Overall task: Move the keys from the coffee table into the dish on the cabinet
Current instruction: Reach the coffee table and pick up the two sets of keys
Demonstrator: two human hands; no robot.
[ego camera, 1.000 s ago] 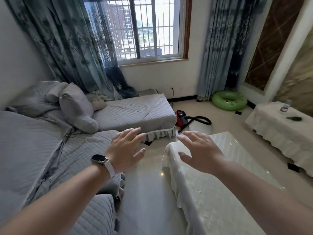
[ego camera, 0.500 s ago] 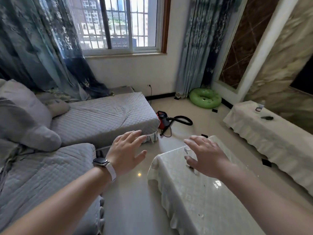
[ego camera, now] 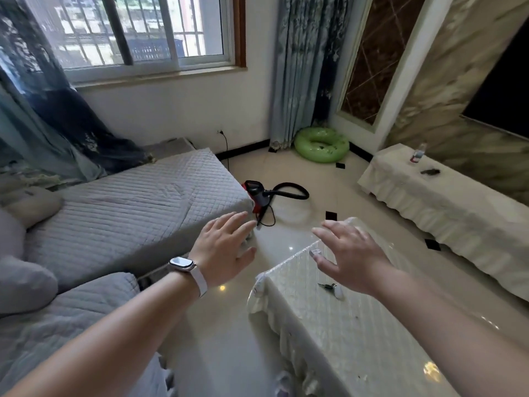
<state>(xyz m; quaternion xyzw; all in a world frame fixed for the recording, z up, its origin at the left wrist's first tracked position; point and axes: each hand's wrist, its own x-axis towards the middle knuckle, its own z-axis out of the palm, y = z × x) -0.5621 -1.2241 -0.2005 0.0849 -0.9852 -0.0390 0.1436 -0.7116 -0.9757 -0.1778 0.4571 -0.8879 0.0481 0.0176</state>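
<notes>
The keys (ego camera: 332, 288), dark with a white fob, lie on the coffee table (ego camera: 337, 333), which is draped in a pale lace cloth under glass. My right hand (ego camera: 352, 256) hovers open just above and beyond the keys, fingers spread, touching nothing. Over the floor to the left, my left hand (ego camera: 226, 250) is open too, a white watch on its wrist. The cabinet (ego camera: 446, 213) runs along the right wall under a cream cloth, with a small dark dish-like object (ego camera: 430, 171) on top.
A grey quilted sofa (ego camera: 120, 213) fills the left side. On the floor beyond lie a red vacuum cleaner (ego camera: 257, 193) with its hose and a green inflatable ring (ego camera: 322, 144). A small bottle (ego camera: 417, 154) stands on the cabinet's far end.
The view has swung right and down, bringing the coffee table and keys into sight. Both hands stay open and have drifted forward over the table end.
</notes>
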